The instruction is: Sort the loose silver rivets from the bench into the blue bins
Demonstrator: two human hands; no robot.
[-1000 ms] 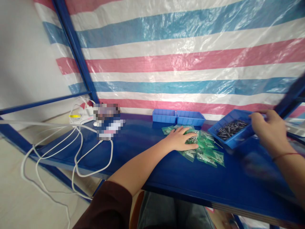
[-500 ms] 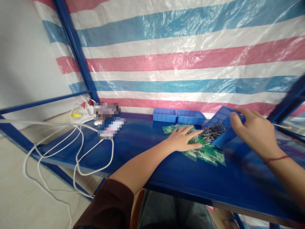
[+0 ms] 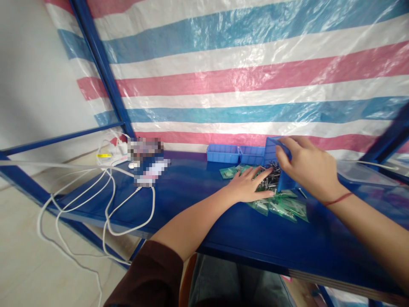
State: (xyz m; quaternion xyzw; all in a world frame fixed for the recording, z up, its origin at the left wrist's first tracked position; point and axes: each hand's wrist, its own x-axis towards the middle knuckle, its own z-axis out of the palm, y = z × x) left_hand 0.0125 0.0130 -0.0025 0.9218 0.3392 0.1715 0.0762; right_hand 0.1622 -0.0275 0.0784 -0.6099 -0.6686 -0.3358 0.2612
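My right hand (image 3: 308,166) grips the rim of a blue plastic bin (image 3: 271,150), which is tipped steeply to the left over the table. Dark metal screws (image 3: 270,181) lie heaped at the bin's mouth, spilling onto green-tinted plastic bags (image 3: 286,207). My left hand (image 3: 247,185) rests with fingers spread on the left side of the bags, against the edge of the heap. A single screw (image 3: 302,193) lies on the table right of the bin. The left hand covers part of the bags.
Two more blue bins (image 3: 223,153) stand at the back of the blue table (image 3: 179,200). White cables (image 3: 110,204) loop over its left end, near a power strip (image 3: 116,153). A clear plastic lid or tray (image 3: 367,174) lies at the right. A striped sheet (image 3: 223,85) hangs behind.
My right hand has brought the bin leftward and tipped it from nearly level to steep. Screws that were inside now pour onto the bags. My left hand has stayed almost still.
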